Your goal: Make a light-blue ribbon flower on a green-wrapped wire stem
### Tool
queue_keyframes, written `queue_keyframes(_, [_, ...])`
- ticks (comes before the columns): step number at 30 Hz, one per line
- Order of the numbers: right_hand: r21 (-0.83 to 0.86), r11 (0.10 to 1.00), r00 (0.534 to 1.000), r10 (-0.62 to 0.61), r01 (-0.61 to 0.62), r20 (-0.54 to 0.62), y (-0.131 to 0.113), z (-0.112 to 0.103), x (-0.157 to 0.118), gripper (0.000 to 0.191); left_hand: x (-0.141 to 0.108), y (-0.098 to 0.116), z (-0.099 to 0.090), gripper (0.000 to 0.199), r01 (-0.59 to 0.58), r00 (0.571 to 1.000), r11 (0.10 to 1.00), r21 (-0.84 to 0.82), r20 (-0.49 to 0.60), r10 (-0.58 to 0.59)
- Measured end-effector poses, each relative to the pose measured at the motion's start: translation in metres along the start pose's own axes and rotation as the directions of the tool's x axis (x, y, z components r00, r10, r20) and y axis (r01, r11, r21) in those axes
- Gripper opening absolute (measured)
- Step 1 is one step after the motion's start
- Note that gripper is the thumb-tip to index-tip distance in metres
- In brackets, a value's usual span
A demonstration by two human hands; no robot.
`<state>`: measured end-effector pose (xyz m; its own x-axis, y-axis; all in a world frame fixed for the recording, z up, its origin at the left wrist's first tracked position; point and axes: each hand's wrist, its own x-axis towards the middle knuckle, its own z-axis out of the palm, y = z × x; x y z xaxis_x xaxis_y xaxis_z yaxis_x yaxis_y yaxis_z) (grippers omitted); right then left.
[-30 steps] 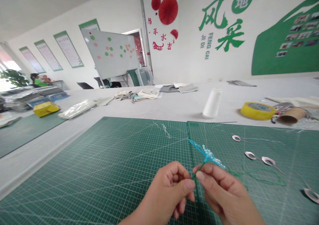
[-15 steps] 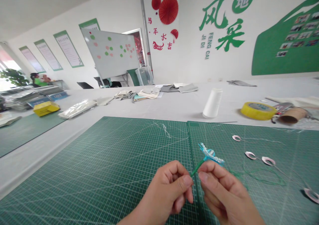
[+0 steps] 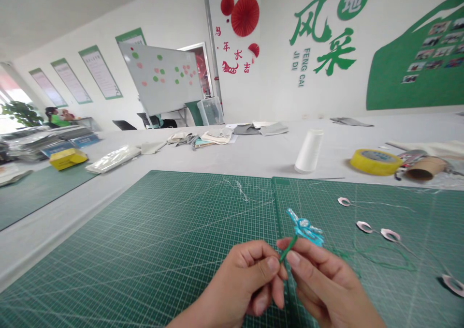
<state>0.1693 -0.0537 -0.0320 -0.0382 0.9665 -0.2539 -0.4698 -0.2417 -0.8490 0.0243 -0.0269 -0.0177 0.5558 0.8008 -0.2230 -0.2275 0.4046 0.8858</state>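
Above the green cutting mat, a small bright-blue craft flower [image 3: 306, 229] with clear, shiny beads leans to the right. Its green stem [image 3: 289, 248] slants down to the left. My left hand [image 3: 250, 277] pinches the stem's lower end between thumb and forefinger, hiding the tip. Just below the blossom, my right hand [image 3: 322, 282] has its thumb and forefinger closed on the same stem. Loose green thread [image 3: 389, 264] curls on the mat beyond my right hand; whether it joins the stem is hidden.
Two cutting mats [image 3: 174, 221] meet under my hands. On the right lie several pinkish rings with threads [image 3: 390, 235]. Farther back stand a white thread cone [image 3: 309, 150], a yellow tape roll [image 3: 375, 161] and a cardboard tube [image 3: 425, 167]. Fabric pieces [image 3: 217, 135] lie at the back.
The flower has turned and dipped slightly between my fingers. My right forefinger has shifted left across the stem, and my left fingertips sit a little lower.
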Motion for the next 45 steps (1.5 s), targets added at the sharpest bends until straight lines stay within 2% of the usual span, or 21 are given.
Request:
queue_keyframes(6, [-0.029, 0.999, 0.999, -0.04, 0.04, -0.01, -0.0005, 0.0035, -0.0002, 0.031, -0.0003, -0.0022, -0.0014, 0.032, 0.071, 0.993, 0.997, -0.04, 0.096, -0.067])
queue_keyframes(8, [-0.027, 0.998, 0.998, -0.049, 0.048, -0.038, -0.0005, 0.0039, 0.0004, 0.031, 0.001, -0.0044, -0.0023, 0.029, 0.043, 0.997, 0.999, 0.024, 0.056, -0.044])
queue_keyframes(11, [-0.034, 0.998, 0.995, -0.06, 0.058, -0.074, -0.0006, 0.0039, 0.0013, 0.033, 0.0026, -0.0059, -0.0028, 0.025, -0.021, 0.998, 0.989, 0.144, -0.06, 0.03])
queue_keyframes(15, [-0.06, 0.996, 0.998, -0.06, 0.058, -0.027, -0.0003, 0.0031, 0.0016, 0.036, 0.0023, -0.0045, -0.002, 0.022, -0.034, 0.99, 0.975, 0.22, -0.127, 0.063])
queue_keyframes(23, [0.071, 0.997, 0.999, -0.042, 0.041, 0.011, 0.0012, -0.0014, 0.0014, 0.029, 0.0022, -0.0043, -0.0025, 0.021, -0.018, 0.996, 0.985, 0.17, -0.082, 0.032])
queue_keyframes(33, [0.015, 0.999, 0.998, -0.031, 0.032, -0.057, -0.002, 0.0013, -0.0005, 0.035, 0.0018, -0.0049, 0.0, 0.024, -0.023, 0.996, 0.987, 0.161, -0.077, 0.036])
queue_keyframes(40, [0.026, 0.999, 0.999, -0.035, 0.035, 0.003, -0.0012, 0.001, 0.0009, 0.032, 0.0015, -0.0057, 0.0001, 0.028, -0.029, 0.999, 0.989, 0.144, -0.037, 0.034])
queue_keyframes(45, [0.028, 0.998, 0.998, -0.052, 0.053, -0.019, -0.0037, 0.0042, -0.0014, 0.032, 0.0021, -0.006, 0.0004, 0.031, -0.033, 0.999, 0.99, 0.135, -0.017, 0.035])
